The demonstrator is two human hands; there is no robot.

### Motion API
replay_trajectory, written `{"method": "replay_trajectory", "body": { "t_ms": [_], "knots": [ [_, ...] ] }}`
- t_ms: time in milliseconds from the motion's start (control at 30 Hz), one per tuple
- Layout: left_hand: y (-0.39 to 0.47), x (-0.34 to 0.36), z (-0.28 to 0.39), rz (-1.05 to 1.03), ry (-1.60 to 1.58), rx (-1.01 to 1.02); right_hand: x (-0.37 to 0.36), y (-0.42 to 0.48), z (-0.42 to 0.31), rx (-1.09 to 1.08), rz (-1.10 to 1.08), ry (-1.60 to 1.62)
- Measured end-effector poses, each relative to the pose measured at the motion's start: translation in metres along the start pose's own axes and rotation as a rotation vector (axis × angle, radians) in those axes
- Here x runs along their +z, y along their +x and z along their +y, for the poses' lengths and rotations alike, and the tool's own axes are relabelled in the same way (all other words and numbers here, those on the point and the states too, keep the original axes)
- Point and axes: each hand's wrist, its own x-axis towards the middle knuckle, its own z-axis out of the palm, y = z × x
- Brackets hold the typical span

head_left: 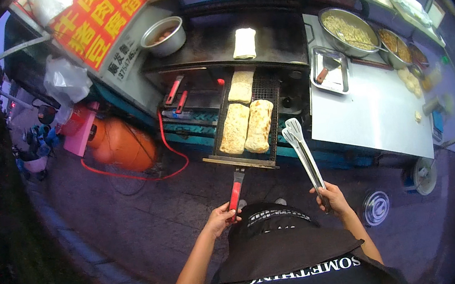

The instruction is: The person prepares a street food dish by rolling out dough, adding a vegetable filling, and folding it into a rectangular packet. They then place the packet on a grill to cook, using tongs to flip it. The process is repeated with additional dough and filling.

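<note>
My left hand (222,218) grips the red handle (235,194) of a wire-mesh grill tray (266,91), which is drawn out from beneath a dark griddle (204,57). Two browned, filled flatbreads (234,129) lie side by side at the tray's near end. Behind them a paler flatbread (241,87) reaches back toward the griddle's front edge. One white, raw-looking dough parcel (244,43) rests on the griddle. Metal tongs (306,155) are in my right hand (333,199); their tips point up beside the tray, apart from the bread, with nothing between them.
Left of the tray are two more red handles (174,89), a red hose and an orange gas cylinder (123,144). A metal pot (163,37) stands on the griddle. Rightward, a steel counter (360,113) carries a small tray (330,70), a filling bowl (348,31) and dough pieces (409,82).
</note>
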Motion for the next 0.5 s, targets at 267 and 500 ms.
{"method": "replay_trajectory", "body": {
  "t_ms": [267, 500],
  "knots": [
    [0.013, -0.007, 0.002, -0.060, 0.094, 0.006, 0.026, 0.033, -0.029, 0.128, 0.084, -0.154],
    [0.023, -0.015, -0.005, -0.095, 0.088, -0.036, 0.030, 0.046, -0.022, 0.200, 0.127, -0.161]
  ]
}}
